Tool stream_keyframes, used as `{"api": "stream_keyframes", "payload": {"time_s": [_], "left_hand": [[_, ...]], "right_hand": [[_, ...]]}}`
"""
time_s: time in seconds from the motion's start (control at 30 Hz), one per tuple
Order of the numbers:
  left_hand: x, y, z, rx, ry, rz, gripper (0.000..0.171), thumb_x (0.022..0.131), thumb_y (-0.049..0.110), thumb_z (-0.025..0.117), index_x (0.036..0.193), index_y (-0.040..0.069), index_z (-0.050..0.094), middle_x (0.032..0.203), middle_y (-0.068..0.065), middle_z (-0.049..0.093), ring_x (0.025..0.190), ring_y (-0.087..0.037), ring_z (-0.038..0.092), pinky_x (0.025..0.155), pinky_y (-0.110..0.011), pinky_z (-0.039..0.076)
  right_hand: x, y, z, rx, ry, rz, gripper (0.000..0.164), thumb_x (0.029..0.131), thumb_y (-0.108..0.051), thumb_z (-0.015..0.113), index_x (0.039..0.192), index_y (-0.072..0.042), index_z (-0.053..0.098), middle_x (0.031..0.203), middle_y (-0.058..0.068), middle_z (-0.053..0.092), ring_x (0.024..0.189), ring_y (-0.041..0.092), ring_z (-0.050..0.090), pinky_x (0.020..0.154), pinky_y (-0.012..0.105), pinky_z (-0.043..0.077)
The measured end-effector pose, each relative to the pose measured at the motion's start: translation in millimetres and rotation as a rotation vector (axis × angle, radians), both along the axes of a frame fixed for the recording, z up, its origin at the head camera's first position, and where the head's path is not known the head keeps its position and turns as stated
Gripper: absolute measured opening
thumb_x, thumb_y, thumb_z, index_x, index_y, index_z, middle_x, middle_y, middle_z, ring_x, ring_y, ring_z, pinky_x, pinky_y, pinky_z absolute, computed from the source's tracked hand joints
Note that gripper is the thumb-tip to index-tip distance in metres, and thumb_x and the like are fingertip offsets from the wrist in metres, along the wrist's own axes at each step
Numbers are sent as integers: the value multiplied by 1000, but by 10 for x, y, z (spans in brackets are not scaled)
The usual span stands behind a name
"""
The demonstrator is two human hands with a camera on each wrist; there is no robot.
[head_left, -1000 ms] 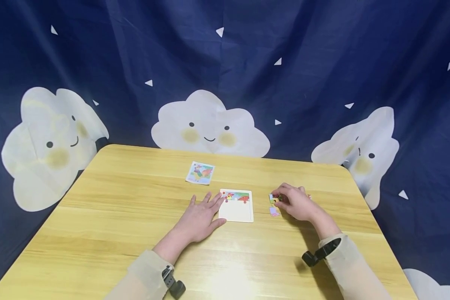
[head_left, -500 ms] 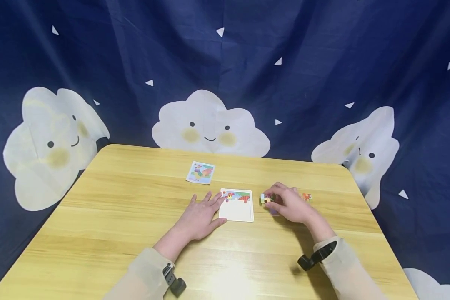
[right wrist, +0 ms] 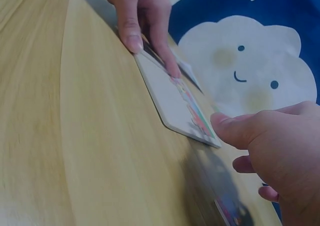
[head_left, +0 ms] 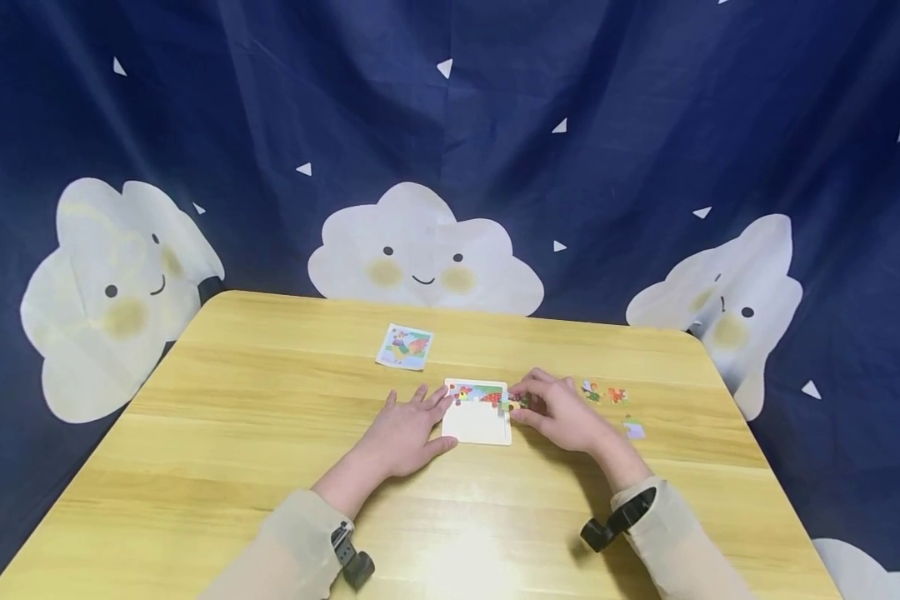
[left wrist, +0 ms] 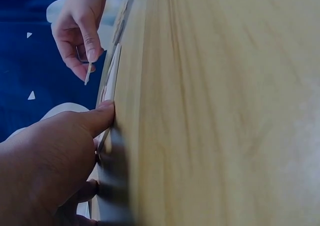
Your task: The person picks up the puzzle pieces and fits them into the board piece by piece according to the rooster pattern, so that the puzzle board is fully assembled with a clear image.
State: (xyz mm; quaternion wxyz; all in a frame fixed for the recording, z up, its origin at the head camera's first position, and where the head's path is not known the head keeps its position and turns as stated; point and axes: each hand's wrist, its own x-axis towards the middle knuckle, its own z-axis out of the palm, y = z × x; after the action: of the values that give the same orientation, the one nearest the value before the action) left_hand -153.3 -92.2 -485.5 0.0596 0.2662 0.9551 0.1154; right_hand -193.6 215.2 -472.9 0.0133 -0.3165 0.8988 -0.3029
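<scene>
My left hand (head_left: 401,433) rests with its fingers spread against the left edge of a white puzzle board (head_left: 476,427), its thumb at the near corner. A strip of fitted colourful pieces (head_left: 480,393) runs along the board's far side; the near part is bare white. Between thumb and fingers, my right hand (head_left: 566,412) pinches a small puzzle piece (head_left: 512,405) at the board's right edge. In the left wrist view that piece (left wrist: 88,74) is held edge-on, above the table. The right wrist view mostly hides it behind the thumb.
Loose puzzle pieces lie right of the right hand: one multicoloured piece (head_left: 591,390), one reddish piece (head_left: 618,395) and one purple-green piece (head_left: 633,428). A picture card (head_left: 405,347) lies behind the board. The wooden table (head_left: 232,433) meets a blue cloud-print curtain (head_left: 495,125) at its far edge.
My right hand has moved left from the loose pieces to the board's right edge, carrying the puzzle piece. Loose pieces behind it have come into view. The left hand stays on the board.
</scene>
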Motion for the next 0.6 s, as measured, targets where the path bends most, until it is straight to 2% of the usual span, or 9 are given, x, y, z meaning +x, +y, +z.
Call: {"api": "stream_keyframes", "payload": {"time_s": [0.2, 0.6], "left_hand": [[-13, 6, 21, -4, -15, 7, 76, 106, 62, 51, 164, 14, 42, 172, -1, 30, 155, -35, 32, 116, -74, 27], [-11, 5, -15, -7, 14, 5, 76, 106, 64, 49, 163, 14, 44, 171, -2, 32, 154, -36, 34, 115, -75, 28]], "right_hand": [[15, -99, 4, -2, 1, 5, 30, 98, -23, 79, 125, -10, 74, 105, -6, 62, 83, 10, 54, 83, 41, 28], [1, -292, -42, 4, -2, 49, 28, 100, -24, 77, 125, -13, 75, 103, -5, 62, 81, 11, 55, 82, 42, 27]]}}
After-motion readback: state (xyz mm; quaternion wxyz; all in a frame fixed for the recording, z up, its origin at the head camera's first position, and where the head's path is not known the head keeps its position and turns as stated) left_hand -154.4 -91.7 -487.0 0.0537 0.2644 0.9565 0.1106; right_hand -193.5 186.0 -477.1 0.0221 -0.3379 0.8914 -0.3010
